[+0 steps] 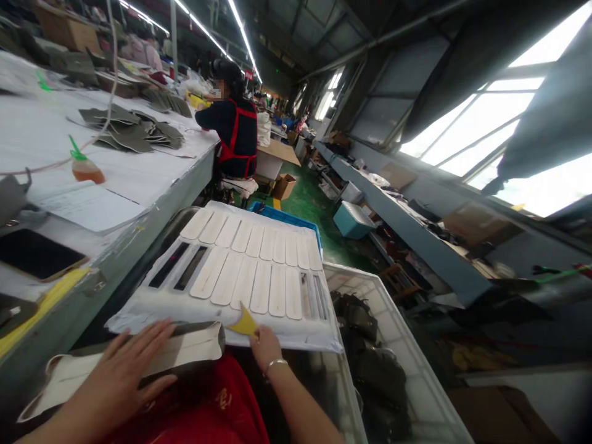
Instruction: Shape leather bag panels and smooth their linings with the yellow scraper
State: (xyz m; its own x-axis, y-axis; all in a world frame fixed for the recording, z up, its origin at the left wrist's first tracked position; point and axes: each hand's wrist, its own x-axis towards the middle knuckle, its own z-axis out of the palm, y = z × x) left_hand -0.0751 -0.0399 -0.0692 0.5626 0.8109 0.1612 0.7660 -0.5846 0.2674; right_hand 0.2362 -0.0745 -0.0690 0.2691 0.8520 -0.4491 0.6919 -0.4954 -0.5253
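My left hand [134,364] lies flat with its fingers apart on a dark olive piece with a cream lining [197,345], which rests across my lap. Between the closed fingers of my right hand [267,348] is a small, flat yellow scraper [245,322] with a curved edge. Just beyond it is a white-covered board [134,308], bearing two rows of long cream strips with rounded ends [243,280]. A few dark slots show at the ends of the nearer row.
To the left, a long white worktable [152,179] carries olive pieces [134,129], an orange squeeze bottle [86,165], paper and a phone [37,253]. A white crate [393,320] of dark items stands right. Ahead, a co-worker [235,123] sits at the table.
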